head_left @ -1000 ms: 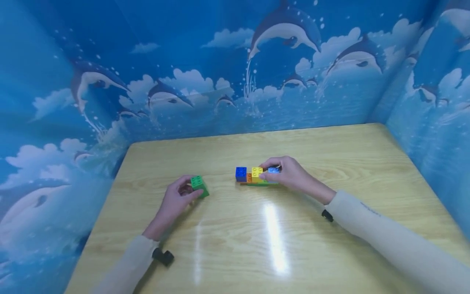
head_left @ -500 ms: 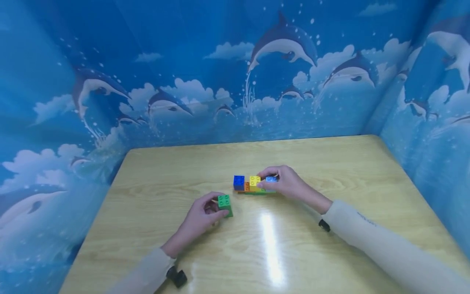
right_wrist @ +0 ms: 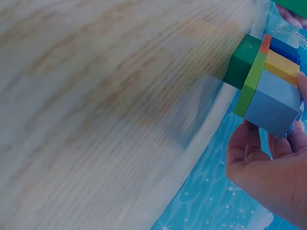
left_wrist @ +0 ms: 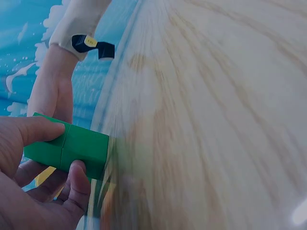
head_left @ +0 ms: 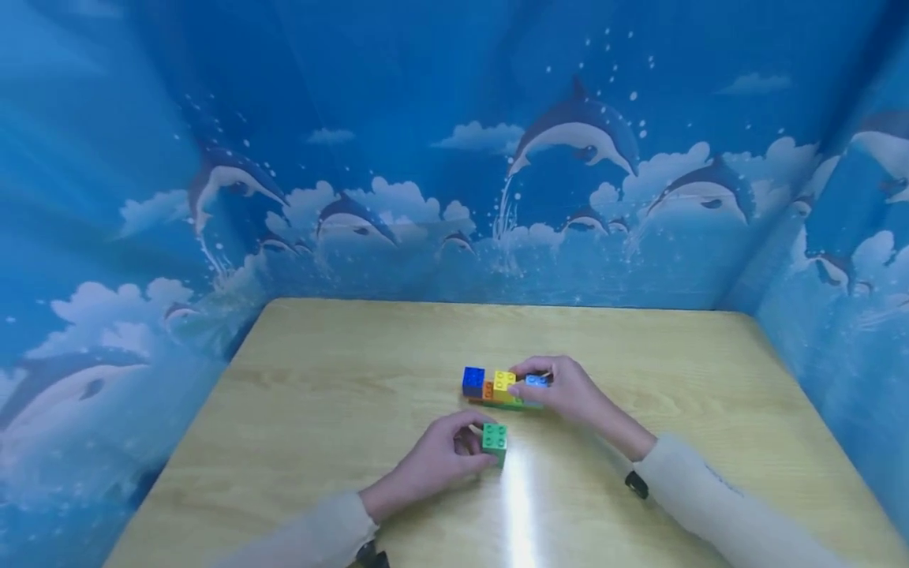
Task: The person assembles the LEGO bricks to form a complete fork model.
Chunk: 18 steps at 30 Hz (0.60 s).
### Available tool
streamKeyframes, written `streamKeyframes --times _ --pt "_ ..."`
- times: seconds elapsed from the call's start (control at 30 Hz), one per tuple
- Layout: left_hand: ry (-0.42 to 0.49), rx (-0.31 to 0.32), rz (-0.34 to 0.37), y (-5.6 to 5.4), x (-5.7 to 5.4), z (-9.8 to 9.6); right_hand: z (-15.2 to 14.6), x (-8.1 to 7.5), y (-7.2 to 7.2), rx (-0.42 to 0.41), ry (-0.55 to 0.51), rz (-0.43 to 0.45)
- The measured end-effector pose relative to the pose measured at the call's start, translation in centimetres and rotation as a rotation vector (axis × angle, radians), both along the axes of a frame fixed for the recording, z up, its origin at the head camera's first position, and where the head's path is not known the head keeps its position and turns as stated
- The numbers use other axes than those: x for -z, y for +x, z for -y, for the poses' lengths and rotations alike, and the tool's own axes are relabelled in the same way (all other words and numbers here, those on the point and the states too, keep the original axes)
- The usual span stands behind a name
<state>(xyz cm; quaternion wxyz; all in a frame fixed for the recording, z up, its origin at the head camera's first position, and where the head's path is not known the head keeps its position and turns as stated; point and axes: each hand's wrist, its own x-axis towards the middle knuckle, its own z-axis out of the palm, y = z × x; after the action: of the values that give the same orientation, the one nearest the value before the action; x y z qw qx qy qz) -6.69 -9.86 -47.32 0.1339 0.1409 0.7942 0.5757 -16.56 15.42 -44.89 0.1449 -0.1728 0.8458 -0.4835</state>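
My left hand (head_left: pixel 443 456) pinches a green brick stack (head_left: pixel 495 440) between thumb and fingers. In the left wrist view a seam across the green stack (left_wrist: pixel 86 148) suggests two bricks joined together. Behind it, my right hand (head_left: pixel 571 394) grips a toy brick assembly. On top of that are a dark blue brick (head_left: pixel 473 380), a yellow brick (head_left: pixel 503 384) and a light blue brick (right_wrist: pixel 274 103). They sit on an orange piece (right_wrist: pixel 265 44) and a light green plate (right_wrist: pixel 250 85), with a dark green brick (right_wrist: pixel 242 61) beneath. The green stack and the assembly are apart.
Both hands work over a wooden table (head_left: pixel 341 371). A blue curtain (head_left: pixel 398 260) printed with dolphins encloses its back and sides. Small black devices, one of them the right wrist camera (head_left: pixel 637 484), are strapped at the sleeves.
My left hand has carried the green stack to the right, now in front of the assembly. The right hand keeps its grip there. The head view has tilted up.
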Motion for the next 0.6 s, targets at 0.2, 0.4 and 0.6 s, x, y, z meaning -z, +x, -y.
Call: streamKeyframes --times 0.2,0.4,0.6 --pt "0.06 0.043 0.022 0.5 -0.1 -1.8 -0.6 0.0 0.7 0.017 -0.006 -0.018" --pt "0.068 0.041 0.028 0.5 -0.2 -2.4 -0.4 -0.2 0.7 0.02 -0.036 -0.028" --pt "0.071 0.038 0.033 0.9 0.1 -2.7 -0.3 0.2 0.8 -0.019 -0.031 -0.071"
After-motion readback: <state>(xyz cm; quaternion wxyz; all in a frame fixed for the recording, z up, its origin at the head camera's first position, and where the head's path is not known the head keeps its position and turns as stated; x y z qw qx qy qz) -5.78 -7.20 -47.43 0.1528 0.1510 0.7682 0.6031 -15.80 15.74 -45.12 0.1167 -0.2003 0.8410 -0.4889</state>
